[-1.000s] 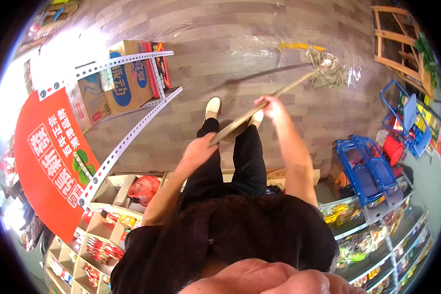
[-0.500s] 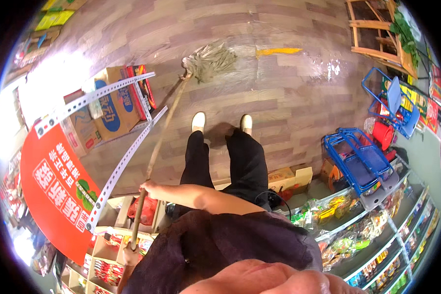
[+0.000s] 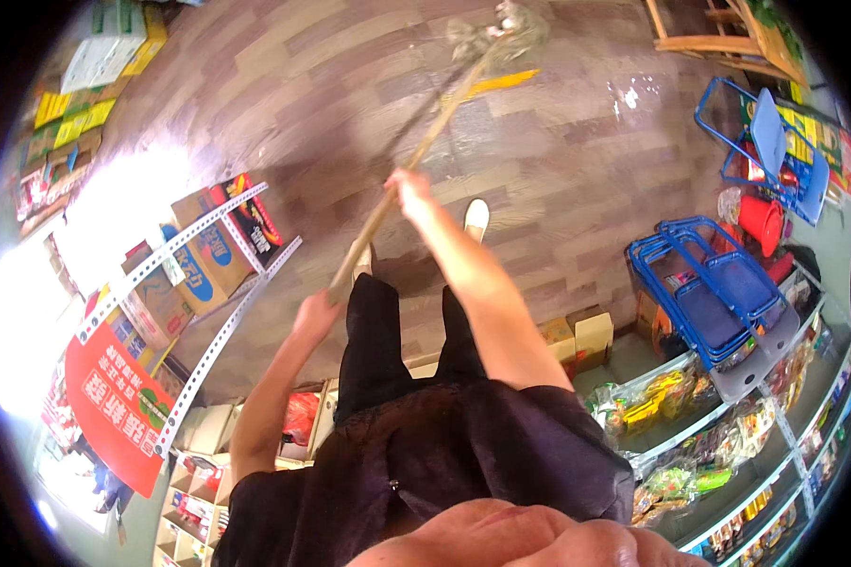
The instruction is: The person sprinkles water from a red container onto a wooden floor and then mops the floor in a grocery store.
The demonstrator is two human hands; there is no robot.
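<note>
A string mop with a long wooden handle slants from my body toward the far middle of the floor. Its grey mop head lies at the far edge of view, just beyond a yellow strip on the floor. My right hand is closed around the middle of the handle, arm stretched forward. Lower down, near the handle's end, my left hand grips it too, beside my left leg.
On the left stand a perforated metal rack with cartons and a red sign. To the right are folded blue chairs, a red bucket, a wooden stool and shelves of packaged goods. Wood-patterned floor spreads ahead.
The mop head has moved away from me and to the right, past the yellow strip. Both hands have gone forward with the handle, the right one reaching well out.
</note>
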